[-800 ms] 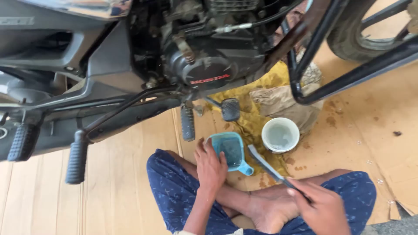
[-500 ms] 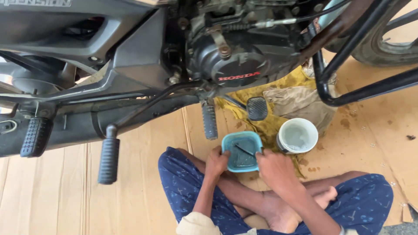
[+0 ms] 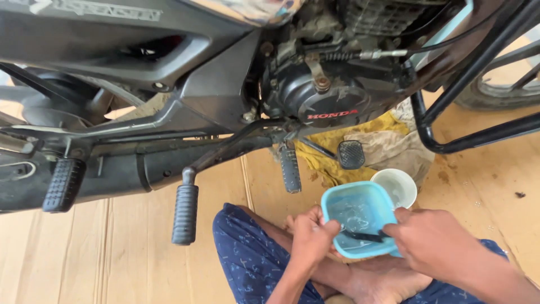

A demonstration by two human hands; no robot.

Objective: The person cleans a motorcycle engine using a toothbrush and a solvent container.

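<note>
Position: I sit cross-legged on the tan cardboard sheets (image 3: 112, 264) laid over the floor, beside the black motorcycle (image 3: 185, 95), whose dark engine casing (image 3: 332, 101) is directly ahead of me. Compared with a moment ago, the view has closed in on the engine and my hands, and the work has shifted from the floor to my lap. The square light-blue plastic tub (image 3: 360, 217), which stood lower and further left by my knee, is now raised in front of me, just beside the small round white cup (image 3: 396, 186) resting on the yellow rag (image 3: 337, 163). My left hand (image 3: 312, 239) is clenched on the tub's near-left rim and steadies it. My right hand (image 3: 430, 245), which less than a second ago held the long-handled brush out over my right leg, has come across to the tub's right edge; its fingers now grasp the dark brush (image 3: 363, 235) with the head lying inside the tub, in the thin clear liquid there. Judgement: brush is being wetted or rinsed, not yet applied to the engine. The black ribbed footpeg (image 3: 289, 166) hangs just above the tub, untouched.
</note>
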